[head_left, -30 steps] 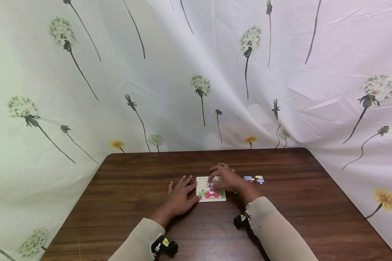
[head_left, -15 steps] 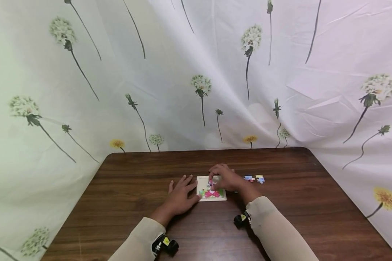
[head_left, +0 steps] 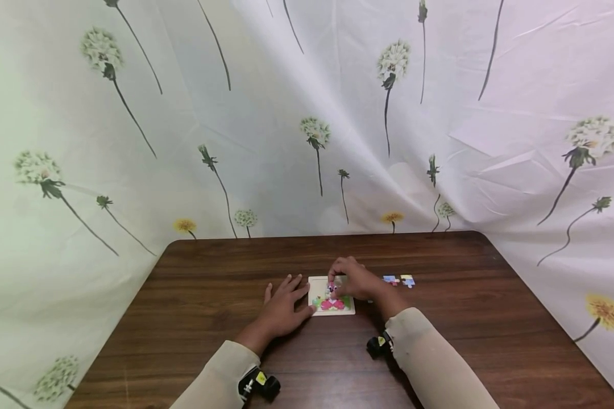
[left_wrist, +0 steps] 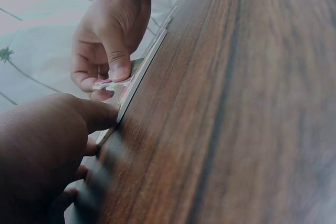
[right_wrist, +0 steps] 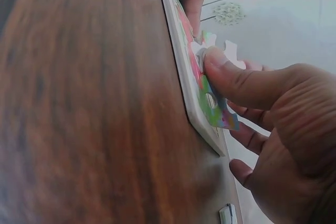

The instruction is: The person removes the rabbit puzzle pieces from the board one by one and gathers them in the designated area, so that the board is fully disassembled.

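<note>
- Over the puzzle board (head_left: 316, 284), the right hand (head_left: 356, 279) pinches a printed piece (left_wrist: 101, 84) between thumb and fingers, tilted to the board's surface; its long axis is hard to tell behind the fingers.
- Left of the board, the left hand (head_left: 282, 309) lies with fingers spread, gripping nothing, its thumb touching the near left corner.
- On the board, the printed figure (head_left: 332, 304) points head-first toward the far edge.
- Right of the board, two loose pieces (head_left: 390, 280) lie on the table (head_left: 225, 272).
</note>
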A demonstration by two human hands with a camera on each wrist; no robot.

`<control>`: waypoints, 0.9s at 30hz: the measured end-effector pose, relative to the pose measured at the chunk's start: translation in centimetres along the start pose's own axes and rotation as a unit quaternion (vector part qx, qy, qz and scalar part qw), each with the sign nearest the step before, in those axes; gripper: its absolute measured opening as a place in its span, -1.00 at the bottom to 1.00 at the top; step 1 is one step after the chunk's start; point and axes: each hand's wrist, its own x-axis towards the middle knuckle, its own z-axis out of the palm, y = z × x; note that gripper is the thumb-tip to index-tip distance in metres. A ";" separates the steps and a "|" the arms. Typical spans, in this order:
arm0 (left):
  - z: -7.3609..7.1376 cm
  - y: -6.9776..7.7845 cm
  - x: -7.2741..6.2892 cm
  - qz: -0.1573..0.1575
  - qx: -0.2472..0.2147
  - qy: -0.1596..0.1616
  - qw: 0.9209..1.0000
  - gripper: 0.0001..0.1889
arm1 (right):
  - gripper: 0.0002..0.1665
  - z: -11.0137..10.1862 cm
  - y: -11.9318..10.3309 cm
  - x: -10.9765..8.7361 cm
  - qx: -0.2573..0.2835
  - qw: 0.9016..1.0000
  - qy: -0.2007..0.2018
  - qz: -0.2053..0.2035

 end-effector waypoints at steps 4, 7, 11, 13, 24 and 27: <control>0.2 0.0 0.1 0.004 0.000 0.005 1.000 -0.31 | -0.68 -0.3 0.0 -0.2 -0.011 1.000 -0.010 -0.023; 0.3 -0.1 0.1 0.006 0.002 0.007 1.000 -0.31 | -0.67 -0.4 -0.1 -0.3 -0.021 0.999 -0.019 -0.038; 0.3 0.0 0.0 0.003 -0.001 0.007 1.000 -0.32 | -0.66 -0.4 0.0 -0.2 -0.026 0.998 -0.021 -0.057; 0.3 0.0 0.0 0.002 -0.002 0.006 1.000 -0.31 | -0.67 -0.4 0.1 -0.2 -0.019 0.997 -0.021 -0.070; 0.2 0.4 -0.1 0.001 -0.004 0.010 1.000 -0.32 | -0.74 -0.5 0.6 -0.2 0.012 0.994 -0.047 -0.100; 0.2 0.4 -0.1 -0.001 -0.003 0.008 1.000 -0.32 | -0.73 -0.5 0.5 -0.3 0.002 0.995 -0.048 -0.088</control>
